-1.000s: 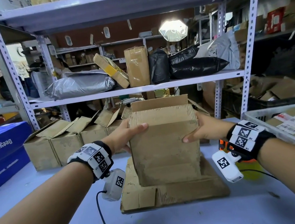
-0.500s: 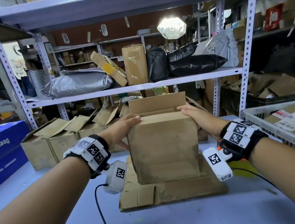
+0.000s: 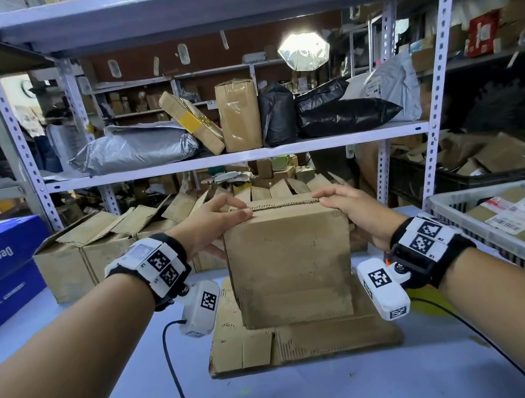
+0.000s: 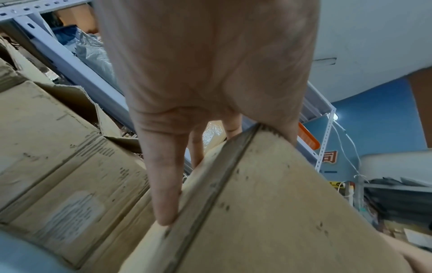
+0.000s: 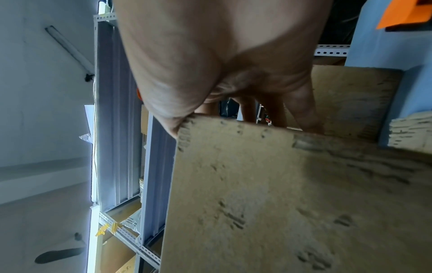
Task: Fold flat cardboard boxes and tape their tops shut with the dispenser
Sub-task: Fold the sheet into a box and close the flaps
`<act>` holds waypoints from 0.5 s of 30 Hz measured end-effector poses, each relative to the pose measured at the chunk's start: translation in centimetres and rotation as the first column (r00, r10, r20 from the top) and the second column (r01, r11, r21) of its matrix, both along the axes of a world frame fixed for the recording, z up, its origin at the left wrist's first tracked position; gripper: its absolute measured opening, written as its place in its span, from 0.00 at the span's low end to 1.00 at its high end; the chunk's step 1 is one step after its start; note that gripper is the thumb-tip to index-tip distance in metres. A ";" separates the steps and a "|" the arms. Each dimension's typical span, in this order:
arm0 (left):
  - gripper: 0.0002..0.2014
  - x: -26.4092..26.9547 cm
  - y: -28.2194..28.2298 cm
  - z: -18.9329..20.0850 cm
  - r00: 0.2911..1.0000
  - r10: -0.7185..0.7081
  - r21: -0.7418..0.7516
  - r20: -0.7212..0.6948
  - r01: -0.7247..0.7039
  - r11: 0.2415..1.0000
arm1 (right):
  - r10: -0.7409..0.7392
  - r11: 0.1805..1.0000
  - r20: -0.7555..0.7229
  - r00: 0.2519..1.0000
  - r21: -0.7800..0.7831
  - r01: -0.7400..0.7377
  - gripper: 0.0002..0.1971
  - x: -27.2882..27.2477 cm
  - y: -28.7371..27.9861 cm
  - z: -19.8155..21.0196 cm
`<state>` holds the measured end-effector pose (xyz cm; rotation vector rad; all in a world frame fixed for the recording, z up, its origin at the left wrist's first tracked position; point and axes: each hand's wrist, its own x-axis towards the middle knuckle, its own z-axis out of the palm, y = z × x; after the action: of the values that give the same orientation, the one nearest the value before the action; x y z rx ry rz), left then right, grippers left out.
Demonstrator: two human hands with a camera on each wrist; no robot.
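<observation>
Cardboard box [image 3: 289, 262] upright | left hand [image 3: 211, 221] fingers flat on top flap | right hand [image 3: 351, 206] fingers flat likewise

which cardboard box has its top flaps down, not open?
The box under both hands, standing on the flat cardboard stack. The row of boxes behind-left has its flaps splayed open.

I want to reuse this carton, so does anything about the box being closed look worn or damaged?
Yes. The box is scuffed and dented across its front, with creases near the bottom, and the flap edge under the left hand and right hand looks ragged. The flattened cardboard beneath it is torn at one corner. No tape shows on top.
</observation>
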<state>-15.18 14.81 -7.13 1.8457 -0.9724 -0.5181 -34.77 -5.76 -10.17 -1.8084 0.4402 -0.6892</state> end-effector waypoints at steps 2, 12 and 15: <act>0.14 0.1 -0.2 -0.2 0.999 0.024 -0.024 0.037 -0.023 0.999 | 0.020 1.000 0.007 1.000 0.007 -0.020 0.11 -0.2 0.3 0.0; 0.16 -1.5 -2.3 2.8 0.714 -0.087 0.271 0.695 -0.147 0.951 | -0.011 0.980 -0.070 0.997 -0.201 -0.003 0.17 0.1 0.3 0.6; 0.30 -3.1 -3.6 2.7 0.723 -0.219 0.330 0.655 -0.013 0.944 | -0.005 0.973 -0.072 0.997 -0.230 -0.012 0.17 -0.1 0.3 0.7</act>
<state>-18.32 11.21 -4.41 2.3499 -1.5678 -0.0162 -34.83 -5.49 -9.48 -2.0578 0.4184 -0.6972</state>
